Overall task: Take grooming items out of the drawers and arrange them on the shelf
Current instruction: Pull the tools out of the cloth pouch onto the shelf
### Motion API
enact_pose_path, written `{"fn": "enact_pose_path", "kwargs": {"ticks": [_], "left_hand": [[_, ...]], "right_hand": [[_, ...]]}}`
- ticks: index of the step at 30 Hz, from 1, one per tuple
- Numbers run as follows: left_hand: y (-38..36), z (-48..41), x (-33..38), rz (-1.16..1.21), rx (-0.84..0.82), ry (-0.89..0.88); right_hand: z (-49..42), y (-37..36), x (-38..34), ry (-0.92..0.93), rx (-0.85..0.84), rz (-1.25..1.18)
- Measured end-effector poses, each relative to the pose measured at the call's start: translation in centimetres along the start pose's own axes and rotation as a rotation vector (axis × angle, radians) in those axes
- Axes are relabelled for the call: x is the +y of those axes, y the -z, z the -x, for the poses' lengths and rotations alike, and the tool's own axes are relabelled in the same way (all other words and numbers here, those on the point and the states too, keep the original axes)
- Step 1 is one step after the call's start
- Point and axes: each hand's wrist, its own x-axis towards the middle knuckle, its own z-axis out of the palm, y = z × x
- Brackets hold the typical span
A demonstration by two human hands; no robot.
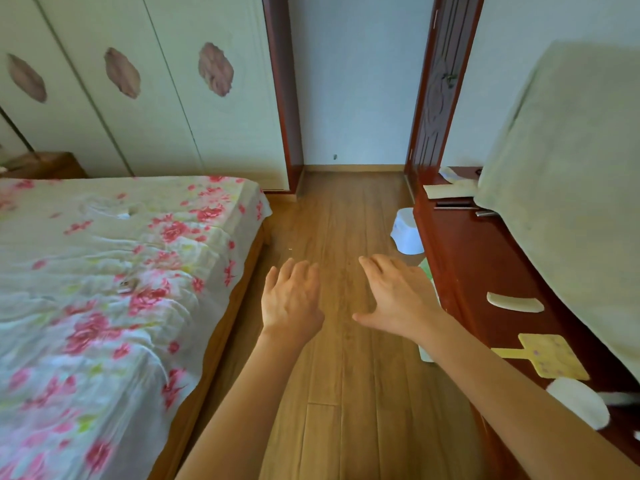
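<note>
I am looking through the head camera at a bedroom with a brown wooden floor [346,209]. A bed [104,271] with a sheet of pink flowers is sitting on the left side, and white wardrobe doors [156,116] are standing behind it. A long red-brown shelf [485,258] is running down the right side. A big pale cloth [571,168] is hanging over something at the back of it.

Both hands are reaching out over the floor, between the bed and the shelf. The left hand [292,299] is facing palm down, with its fingers loose and close together. It is holding nothing. The right hand [394,299] is spreading wide, palm down, with the thumb sticking out to the left. It is holding nothing too, and it is hanging just beside the front edge of the shelf.

The grooming things are lying on the bare top of the shelf. A cream curved comb [515,302] is lying to the right of the right hand. Nearer to me, a yellow flat thing with a handle [550,356] is lying there, and a white oval thing [578,407] is lying just beside it, nearest of all.

A small white stool [407,235] is sitting on the floor by the far part of the shelf. I cannot tell where the drawers are.
</note>
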Motion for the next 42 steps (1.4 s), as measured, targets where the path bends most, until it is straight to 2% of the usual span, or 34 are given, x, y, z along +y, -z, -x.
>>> {"fn": "enact_pose_path", "kwargs": {"ticks": [15, 29, 42], "left_hand": [[-0.4, -10.1, -3.1, 0.000, -0.015, -0.159], [-3.0, -17.8, -4.3, 0.030, -0.035, -0.154], [-5.2, -32.8, -5.4, 0.002, -0.036, -0.097]], "right_hand": [[-8.9, 1.0, 0.9, -0.130, 0.005, 0.036], [-16.1, -1.0, 3.5, -0.179, -0.018, 0.039], [-31.3, -3.2, 9.6, -0.109, -0.015, -0.013]]}}
